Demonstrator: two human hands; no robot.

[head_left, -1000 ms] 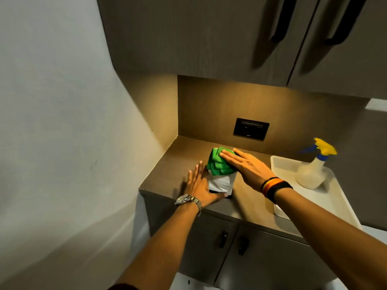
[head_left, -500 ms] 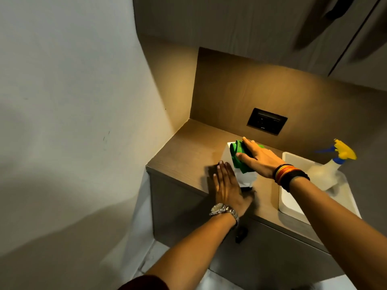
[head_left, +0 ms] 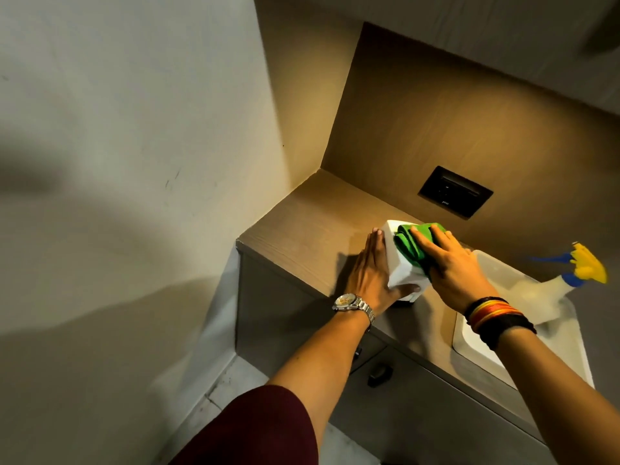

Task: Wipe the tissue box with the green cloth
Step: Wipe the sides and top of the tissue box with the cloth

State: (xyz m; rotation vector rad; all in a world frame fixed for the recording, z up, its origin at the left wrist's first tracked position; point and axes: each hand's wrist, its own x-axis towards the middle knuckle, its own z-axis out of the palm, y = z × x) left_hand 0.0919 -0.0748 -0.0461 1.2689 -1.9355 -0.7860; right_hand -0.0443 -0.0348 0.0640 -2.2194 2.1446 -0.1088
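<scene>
Closer now, my left hand (head_left: 370, 273) braces flat against the light, tippy tissue box (head_left: 401, 263) while my right hand (head_left: 449, 263) presses the soft green cloth (head_left: 411, 245) on top.

You're wiping the box on the counter, both hands on it.

Your right hand (head_left: 451, 263) presses the folded green cloth (head_left: 414, 245) flat on top of the white rectangular tissue box (head_left: 401, 275); your left hand (head_left: 370, 271) braces its left side on the brown wood-grain countertop (head_left: 302, 236). Off to the right, a clear spray bottle with a yellow-and-blue trigger (head_left: 567, 283) lies in a white plastic tray (head_left: 476, 350).
</scene>
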